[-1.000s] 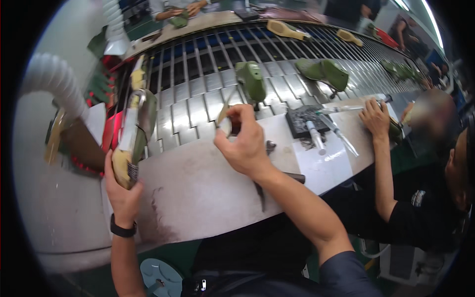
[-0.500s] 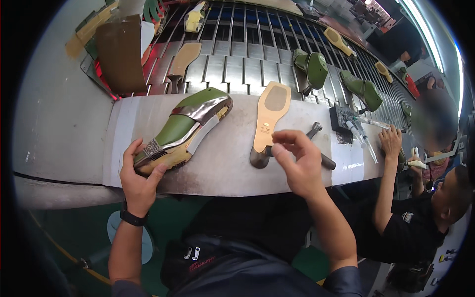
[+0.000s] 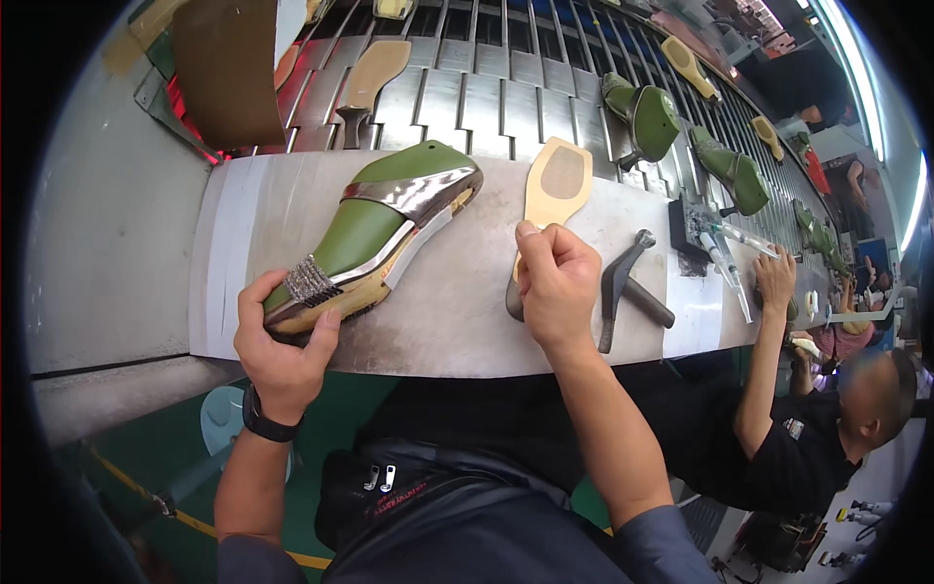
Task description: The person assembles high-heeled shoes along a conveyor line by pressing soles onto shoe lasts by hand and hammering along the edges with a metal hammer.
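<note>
My left hand [image 3: 282,346] grips the back end of a green shoe last [image 3: 360,229] with a sandal upper on it, thumb on the near side and fingers around the far side. The upper has a shiny metallic strap [image 3: 399,190] across the front and a glittery band [image 3: 311,280] at the back. My right hand [image 3: 559,282] is closed in a pinch over a beige shoe sole [image 3: 557,185] with a dark heel. It covers the sole's middle; whether it grips the sole or something small is hidden. Right of it lies a dark metal hand tool [image 3: 623,282] with a rounded head.
Behind the bench [image 3: 428,336] runs a slatted metal conveyor [image 3: 486,107] carrying a heeled sole [image 3: 375,78] and green lasts [image 3: 647,122]. A dark box [image 3: 691,234] and syringes [image 3: 725,263] stand right, near a co-worker's hand [image 3: 775,277]. A brown board [image 3: 229,78] stands back left.
My right hand has moved left, from beside the tool to over the sole, and its fingers have closed. More of the tool shows. The left hand keeps its grip; the whole view has shifted slightly.
</note>
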Motion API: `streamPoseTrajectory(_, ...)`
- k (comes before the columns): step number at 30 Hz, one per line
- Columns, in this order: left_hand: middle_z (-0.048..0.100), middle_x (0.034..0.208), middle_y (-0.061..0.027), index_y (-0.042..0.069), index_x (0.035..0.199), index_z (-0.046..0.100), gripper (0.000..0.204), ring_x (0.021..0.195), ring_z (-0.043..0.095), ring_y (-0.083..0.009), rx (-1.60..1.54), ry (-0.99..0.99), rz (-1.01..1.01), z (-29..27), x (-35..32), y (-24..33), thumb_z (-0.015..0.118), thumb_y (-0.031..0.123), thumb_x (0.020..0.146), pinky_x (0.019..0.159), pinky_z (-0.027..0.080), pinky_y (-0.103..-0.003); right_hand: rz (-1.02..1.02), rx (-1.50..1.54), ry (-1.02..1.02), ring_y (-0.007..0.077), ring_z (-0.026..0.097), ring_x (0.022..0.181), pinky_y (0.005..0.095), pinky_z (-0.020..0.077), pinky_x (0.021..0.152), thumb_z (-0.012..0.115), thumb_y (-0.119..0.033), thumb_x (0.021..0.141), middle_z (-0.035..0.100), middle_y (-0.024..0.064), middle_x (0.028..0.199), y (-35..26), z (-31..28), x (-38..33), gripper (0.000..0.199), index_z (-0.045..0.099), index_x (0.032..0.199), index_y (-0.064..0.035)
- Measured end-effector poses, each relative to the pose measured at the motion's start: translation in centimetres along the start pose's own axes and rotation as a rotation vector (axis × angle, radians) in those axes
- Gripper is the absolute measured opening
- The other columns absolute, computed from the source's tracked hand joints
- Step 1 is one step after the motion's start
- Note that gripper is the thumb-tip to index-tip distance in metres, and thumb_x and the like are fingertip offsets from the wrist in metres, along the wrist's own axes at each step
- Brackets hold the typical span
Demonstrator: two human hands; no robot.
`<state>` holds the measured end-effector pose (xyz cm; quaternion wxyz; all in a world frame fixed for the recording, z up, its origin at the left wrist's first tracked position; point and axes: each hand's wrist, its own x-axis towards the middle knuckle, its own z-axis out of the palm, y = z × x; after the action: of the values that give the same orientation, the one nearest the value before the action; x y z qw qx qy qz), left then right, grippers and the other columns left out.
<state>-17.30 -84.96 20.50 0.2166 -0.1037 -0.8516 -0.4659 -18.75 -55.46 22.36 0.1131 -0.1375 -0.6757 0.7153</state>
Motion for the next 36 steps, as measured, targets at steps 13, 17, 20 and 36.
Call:
streamPoseTrajectory(13,0.071,0.117,-0.0165,-0.002,0.136,0.057,0.056,0.104,0.071,-0.0245,-0.013,-0.035,-0.044,-0.3,-0.5,0.0,0.085,0.012,0.089,0.096,0.056,-0.036,0.122,0.261,0.095,0.0193,0.067,0.075,0.0339,0.0549,0.067,0.071,-0.014,0.104,0.069,0.0103,0.088,0.8,-6.8,-9.2,0.015,0.063,0.107,-0.0023)
streamPoseTrajectory(17,0.067,0.125,-0.0151,-0.002,0.137,0.057,0.057,0.111,0.068,-0.0242,-0.009,-0.037,-0.054,-0.3,-0.7,-0.9,0.084,0.013,0.090,0.100,0.054,-0.036,0.345,0.858,-0.104,0.0225,0.066,0.081,0.0396,0.0541,0.069,0.051,-0.016,0.109,0.068,0.0140,0.104,1.7,-8.1,-14.0,0.018,0.057,0.121,-0.0036)
streamPoseTrajectory(20,0.066,0.125,-0.0147,-0.001,0.141,0.055,0.057,0.114,0.066,-0.0230,0.005,-0.003,-0.069,-0.3,-0.7,-1.1,0.083,0.013,0.093,0.102,0.052,-0.037,0.352,1.002,-0.100,0.0224,0.064,0.085,0.0403,0.0515,0.069,0.048,-0.016,0.103,0.067,0.0130,0.110,4.4,-8.4,-15.6,0.031,0.057,0.130,-0.0033)
streamPoseTrajectory(36,0.066,0.127,-0.0156,-0.004,0.142,0.053,0.055,0.113,0.067,-0.0224,0.023,-0.009,-0.045,-0.2,-0.9,-1.1,0.079,0.018,0.099,0.101,0.053,-0.035,0.453,1.098,-0.076,0.0255,0.057,0.078,0.0389,0.0456,0.064,0.046,-0.025,0.104,0.068,0.0114,0.102,5.7,-7.9,-16.5,0.034,0.066,0.121,-0.0019)
